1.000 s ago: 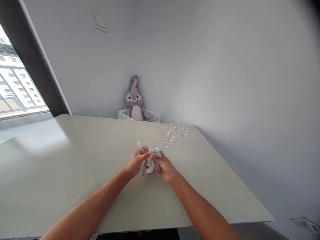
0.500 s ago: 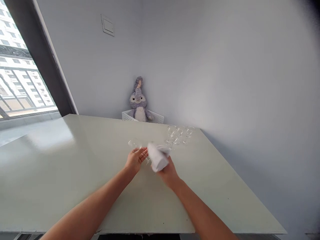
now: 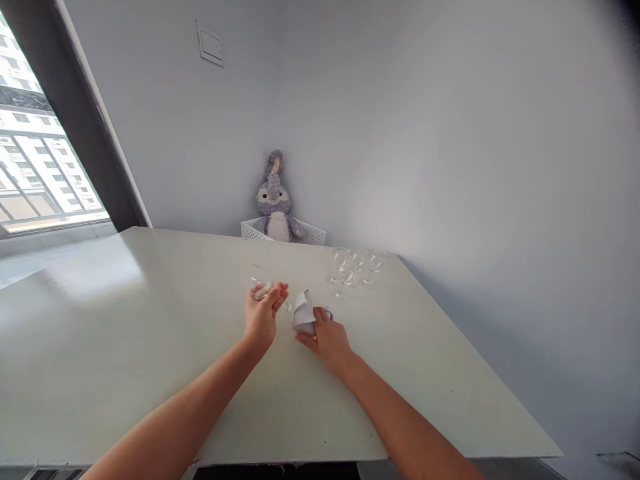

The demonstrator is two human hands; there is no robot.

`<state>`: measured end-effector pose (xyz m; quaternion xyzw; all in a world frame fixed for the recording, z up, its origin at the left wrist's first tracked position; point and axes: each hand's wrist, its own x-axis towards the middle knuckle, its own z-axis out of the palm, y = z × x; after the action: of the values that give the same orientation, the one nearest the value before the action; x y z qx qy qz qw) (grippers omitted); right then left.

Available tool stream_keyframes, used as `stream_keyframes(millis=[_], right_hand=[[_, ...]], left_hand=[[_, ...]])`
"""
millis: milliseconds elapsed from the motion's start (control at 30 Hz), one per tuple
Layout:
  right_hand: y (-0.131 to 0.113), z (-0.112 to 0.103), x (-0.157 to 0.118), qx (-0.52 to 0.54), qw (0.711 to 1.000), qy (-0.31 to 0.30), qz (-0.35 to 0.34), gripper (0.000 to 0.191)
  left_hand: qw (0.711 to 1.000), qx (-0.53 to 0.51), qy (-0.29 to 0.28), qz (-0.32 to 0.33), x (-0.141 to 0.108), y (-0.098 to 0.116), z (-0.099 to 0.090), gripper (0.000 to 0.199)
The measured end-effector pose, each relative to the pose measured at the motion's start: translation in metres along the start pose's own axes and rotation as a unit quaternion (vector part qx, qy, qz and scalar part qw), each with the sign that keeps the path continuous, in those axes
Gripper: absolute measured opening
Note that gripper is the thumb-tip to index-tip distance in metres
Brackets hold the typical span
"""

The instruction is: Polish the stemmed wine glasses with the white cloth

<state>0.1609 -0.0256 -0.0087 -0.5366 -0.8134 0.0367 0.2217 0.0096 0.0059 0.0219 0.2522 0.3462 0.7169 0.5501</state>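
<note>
My left hand (image 3: 263, 310) is closed around a clear stemmed glass (image 3: 261, 288), which lies tilted with its bowl pointing away to the left. Much of the glass is hidden by my fingers or too transparent to follow. Just to the right, my right hand (image 3: 330, 339) grips a folded white cloth (image 3: 303, 315) low over the tabletop. A small gap separates the two hands. Beyond the cloth, several clear stemmed glasses (image 3: 341, 261) stand upright, grouped close together near the table's far right corner.
The pale table (image 3: 165, 347) reaches from its front edge to the walls. A grey plush rabbit (image 3: 277, 207) sits in a white perforated basket (image 3: 314, 235) behind the far edge. On the left is a window (image 3: 43, 160); a switch (image 3: 211, 44) is on the wall.
My right hand has lowered the cloth and turned palm-down over it, while the cloth has folded up smaller. My left hand has turned with the glass and shifted slightly left.
</note>
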Motion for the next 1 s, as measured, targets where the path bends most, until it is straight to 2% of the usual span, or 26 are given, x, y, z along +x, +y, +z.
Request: stream_keyframes(millis=[67,100,200,300,367,433,533,633,733,833,900,1000], right_hand=[[-0.008,-0.003,-0.003,0.017,0.998,-0.016,-0.059,0.062],[-0.012,-0.006,-0.005,0.035,0.996,-0.017,-0.086,0.062],[-0.02,-0.012,-0.01,0.11,0.989,0.029,-0.095,0.038],[-0.016,-0.012,-0.009,0.178,0.975,0.13,-0.035,0.029],[-0.012,-0.01,-0.007,0.206,0.963,0.171,-0.013,0.028],[-0.01,-0.006,-0.006,0.225,0.958,0.178,-0.01,0.027],[-0.012,-0.001,-0.006,0.247,0.953,0.174,-0.027,0.021],[-0.011,-0.003,-0.005,0.276,0.945,0.173,-0.024,0.019],[0.005,-0.016,0.0,0.287,0.925,0.238,0.077,0.024],[0.044,-0.032,0.007,0.241,0.885,0.343,0.203,0.034],[0.075,-0.038,0.01,0.196,0.877,0.344,0.272,0.037],[0.113,-0.037,0.013,0.147,0.886,0.277,0.34,0.033]], left_hand=[[0.995,0.036,0.004,0.097,0.004,0.011,0.0,0.043],[0.988,0.06,0.002,0.141,0.005,0.016,0.001,0.044],[0.966,0.132,-0.022,0.222,0.001,0.027,0.004,0.045],[0.95,0.197,-0.085,0.226,-0.012,0.022,0.007,0.041],[0.939,0.236,-0.141,0.209,-0.024,0.01,0.007,0.038],[0.916,0.279,-0.194,0.213,-0.036,-0.002,0.006,0.036],[0.861,0.344,-0.27,0.259,-0.047,-0.016,0.003,0.032],[0.822,0.381,-0.31,0.289,-0.045,-0.019,-0.001,0.044],[0.796,0.421,-0.311,0.305,-0.035,-0.016,-0.005,0.055],[0.774,0.497,-0.264,0.29,-0.026,-0.015,-0.007,0.042],[0.768,0.54,-0.231,0.256,-0.022,-0.016,-0.009,0.037],[0.764,0.579,-0.208,0.193,-0.016,-0.019,-0.012,0.035]])
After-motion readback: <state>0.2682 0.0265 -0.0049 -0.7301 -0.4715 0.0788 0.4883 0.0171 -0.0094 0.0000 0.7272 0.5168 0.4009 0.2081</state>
